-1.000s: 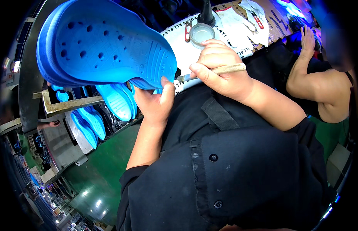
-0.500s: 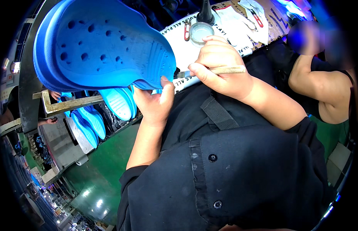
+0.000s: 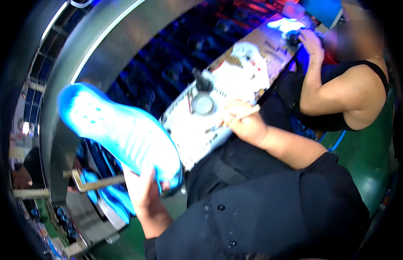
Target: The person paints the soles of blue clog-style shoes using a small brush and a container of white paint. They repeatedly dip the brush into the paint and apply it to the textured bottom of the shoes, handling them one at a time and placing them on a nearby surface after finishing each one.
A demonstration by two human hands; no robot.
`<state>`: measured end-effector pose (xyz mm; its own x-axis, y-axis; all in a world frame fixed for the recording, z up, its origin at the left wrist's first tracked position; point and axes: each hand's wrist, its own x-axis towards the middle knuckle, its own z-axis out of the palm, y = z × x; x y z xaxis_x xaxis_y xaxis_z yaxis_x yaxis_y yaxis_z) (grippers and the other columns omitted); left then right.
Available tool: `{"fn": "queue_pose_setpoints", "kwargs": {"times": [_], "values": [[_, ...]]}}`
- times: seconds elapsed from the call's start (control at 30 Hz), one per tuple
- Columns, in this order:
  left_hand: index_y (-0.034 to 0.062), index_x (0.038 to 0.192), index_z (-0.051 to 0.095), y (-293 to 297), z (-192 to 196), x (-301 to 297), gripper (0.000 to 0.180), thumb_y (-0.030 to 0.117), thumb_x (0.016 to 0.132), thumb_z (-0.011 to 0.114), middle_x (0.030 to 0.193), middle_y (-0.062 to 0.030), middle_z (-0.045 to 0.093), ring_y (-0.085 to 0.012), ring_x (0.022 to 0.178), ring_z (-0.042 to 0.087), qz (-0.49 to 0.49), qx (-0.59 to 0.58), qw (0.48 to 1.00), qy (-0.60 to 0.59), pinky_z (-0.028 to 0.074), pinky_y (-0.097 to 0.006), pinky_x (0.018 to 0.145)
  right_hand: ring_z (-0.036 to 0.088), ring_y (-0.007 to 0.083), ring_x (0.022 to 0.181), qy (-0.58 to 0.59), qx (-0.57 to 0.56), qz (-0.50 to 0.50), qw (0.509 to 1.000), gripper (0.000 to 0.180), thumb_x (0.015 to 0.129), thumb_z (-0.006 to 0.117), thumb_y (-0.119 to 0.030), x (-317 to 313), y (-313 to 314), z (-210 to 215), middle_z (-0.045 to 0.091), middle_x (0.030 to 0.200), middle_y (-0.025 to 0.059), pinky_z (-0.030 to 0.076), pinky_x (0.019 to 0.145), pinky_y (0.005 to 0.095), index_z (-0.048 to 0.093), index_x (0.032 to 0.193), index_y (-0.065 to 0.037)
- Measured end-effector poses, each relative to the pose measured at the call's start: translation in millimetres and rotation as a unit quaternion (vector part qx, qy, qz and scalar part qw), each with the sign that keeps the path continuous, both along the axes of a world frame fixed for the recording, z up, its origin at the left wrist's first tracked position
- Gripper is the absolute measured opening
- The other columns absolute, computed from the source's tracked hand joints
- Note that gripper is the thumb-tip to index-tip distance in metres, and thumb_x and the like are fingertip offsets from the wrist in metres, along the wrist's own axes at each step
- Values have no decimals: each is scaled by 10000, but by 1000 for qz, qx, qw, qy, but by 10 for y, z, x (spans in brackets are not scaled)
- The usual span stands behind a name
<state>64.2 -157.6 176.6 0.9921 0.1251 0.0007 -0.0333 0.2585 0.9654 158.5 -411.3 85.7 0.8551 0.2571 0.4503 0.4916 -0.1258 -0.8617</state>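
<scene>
My left hand [image 3: 144, 193] grips one end of a light blue foam clog [image 3: 127, 130], its thumb on the near side. The clog tilts up toward the upper left, small holes show near its far end, and bright light washes out much of its surface. To the right, my right hand [image 3: 247, 128] is closed round a small brush [image 3: 251, 112] with a wooden handle, bristles pointing down left over the white-covered bench. Brush and clog are apart. Just beyond the bristles sits a small round grey dish [image 3: 203, 104], beside a dark cone-shaped bottle [image 3: 203, 81].
White gloves or cloths [image 3: 240, 71] lie along the bench. A wooden frame piece [image 3: 97, 184] juts out under the clog, with more blue clogs [image 3: 114, 203] below it. At the right, another person [image 3: 335, 91] works close by. A curved metal machine edge [image 3: 97, 56] rises behind.
The view has swung right. My left hand has lowered the clog and turned it away from me. The brush, earlier at the clog's edge, is now apart from it near the dish.
</scene>
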Motion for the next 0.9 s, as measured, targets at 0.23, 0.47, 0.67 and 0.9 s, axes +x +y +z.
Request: {"fn": "queue_pose_setpoints", "kwargs": {"times": [0.23, 0.47, 0.67, 0.9], "values": [[-77, 1334, 287, -968, 589, 1192, 813, 129, 664, 699, 913, -178, 617, -164, 406, 564, -344, -31, 935, 77, 462, -248, 328, 548, 228, 568, -52, 62, -86, 993, 282, 890, 584, -168, 80, -514, -273, 576, 588, 69, 417, 570, 346, 636, 644, -42], [-4, 1370, 204, -2144, 1226, 2937, 598, 99, 903, 563, 1213, -267, 531, -366, 1034, 604, -214, -348, 913, 1, 553, -381, 862, 520, 159, 571, 59, 57, -118, 990, 306, 927, 524, -153, 144, -764, -263, 557, 584, 65, 406, 562, 297, 637, 676, -19], [30, 1333, 419, -1714, 286, 2076, 510, 195, 887, 605, 1015, -158, 609, -251, 892, 628, -209, -125, 970, 17, 517, -343, 840, 568, 133, 587, 153, 136, -106, 973, 333, 921, 561, -238, 157, -892, -439, 619, 630, 70, 439, 559, 280, 652, 702, -4], [-15, 1268, 483, 534, -1009, 576, 570, 124, 751, 678, 1246, -219, 515, -325, 1180, 476, 81, 622, 779, 9, 378, -388, 994, 552, 100, 615, 218, 142, -69, 963, 332, 930, 552, -270, 214, -630, -592, 618, 652, 47, 440, 578, 261, 672, 746, -22]]}}
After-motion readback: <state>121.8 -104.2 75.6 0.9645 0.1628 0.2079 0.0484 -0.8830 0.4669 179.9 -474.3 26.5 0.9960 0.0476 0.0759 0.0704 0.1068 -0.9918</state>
